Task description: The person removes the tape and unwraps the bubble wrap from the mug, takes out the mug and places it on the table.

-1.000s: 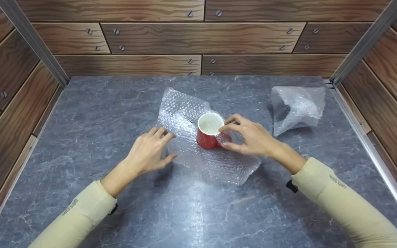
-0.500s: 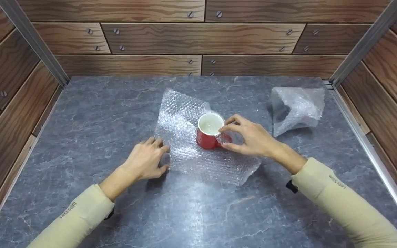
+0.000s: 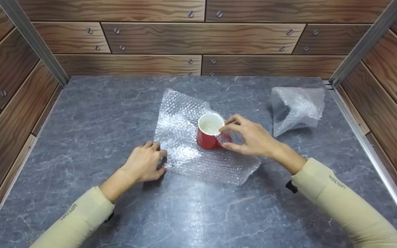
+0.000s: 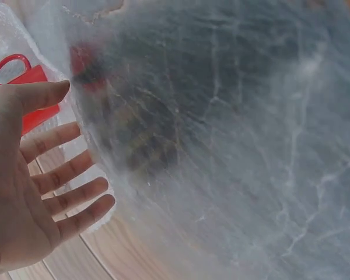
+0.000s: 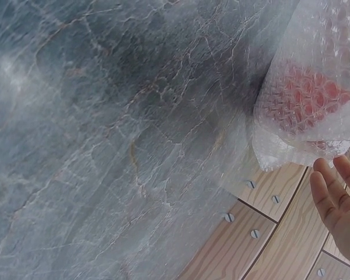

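A grey stone table [image 3: 81, 113] carries a sheet of bubble wrap [image 3: 184, 137] with a red mug [image 3: 209, 132] upright at its middle. A crumpled second piece of wrap [image 3: 296, 106] lies to the mug's right. The right hand [image 3: 252, 137] pinches the mug's handle; the left hand [image 3: 145, 163] curls on the sheet's left edge. Wrapping seems just begun: next, that edge needs lifting over the mug.

Grey marble-look table [image 3: 81, 113], bubble wrap sheet [image 3: 184, 137], seemingly crumpled second piece [image 3: 296, 106]
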`<action>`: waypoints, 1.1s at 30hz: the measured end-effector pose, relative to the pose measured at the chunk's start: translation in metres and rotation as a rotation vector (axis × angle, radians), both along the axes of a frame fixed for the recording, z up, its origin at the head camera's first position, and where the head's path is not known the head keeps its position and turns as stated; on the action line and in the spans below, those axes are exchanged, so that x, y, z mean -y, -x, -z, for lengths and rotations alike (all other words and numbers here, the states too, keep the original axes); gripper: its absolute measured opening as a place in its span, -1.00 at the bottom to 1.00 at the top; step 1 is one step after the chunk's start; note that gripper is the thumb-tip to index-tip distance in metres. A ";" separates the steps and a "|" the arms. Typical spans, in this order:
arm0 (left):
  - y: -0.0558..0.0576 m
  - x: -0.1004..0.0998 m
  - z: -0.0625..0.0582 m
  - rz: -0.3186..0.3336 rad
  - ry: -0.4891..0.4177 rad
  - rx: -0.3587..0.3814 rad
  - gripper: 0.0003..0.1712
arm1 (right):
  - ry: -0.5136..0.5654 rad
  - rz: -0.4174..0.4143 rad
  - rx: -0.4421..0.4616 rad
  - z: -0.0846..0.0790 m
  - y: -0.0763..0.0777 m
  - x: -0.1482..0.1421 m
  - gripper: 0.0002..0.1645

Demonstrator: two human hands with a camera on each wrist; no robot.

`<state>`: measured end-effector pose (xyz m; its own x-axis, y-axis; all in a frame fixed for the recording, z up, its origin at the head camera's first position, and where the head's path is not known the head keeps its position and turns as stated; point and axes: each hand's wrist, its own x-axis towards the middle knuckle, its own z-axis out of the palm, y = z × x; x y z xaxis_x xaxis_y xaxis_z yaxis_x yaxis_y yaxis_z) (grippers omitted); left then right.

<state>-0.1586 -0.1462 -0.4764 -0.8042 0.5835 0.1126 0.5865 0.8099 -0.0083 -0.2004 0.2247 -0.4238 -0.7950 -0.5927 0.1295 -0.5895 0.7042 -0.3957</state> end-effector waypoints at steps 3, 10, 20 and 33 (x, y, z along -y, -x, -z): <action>0.001 0.000 0.000 -0.004 0.010 0.017 -0.48 | -0.001 0.006 -0.001 -0.001 0.000 0.000 -0.42; 0.003 -0.004 -0.009 -0.003 0.038 0.011 -0.44 | -0.003 0.011 -0.001 0.000 0.001 0.002 -0.43; 0.009 -0.017 -0.031 0.027 -0.020 -0.068 -0.47 | 0.007 0.007 0.000 0.000 0.000 0.002 -0.43; 0.030 -0.056 -0.035 0.087 -0.215 -0.216 -0.51 | 0.004 -0.001 -0.016 0.001 0.001 0.001 -0.43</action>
<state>-0.1884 -0.0904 -0.4418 -0.6962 0.5939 0.4032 0.6573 0.7532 0.0255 -0.2011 0.2242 -0.4245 -0.7924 -0.5925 0.1451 -0.5963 0.7022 -0.3891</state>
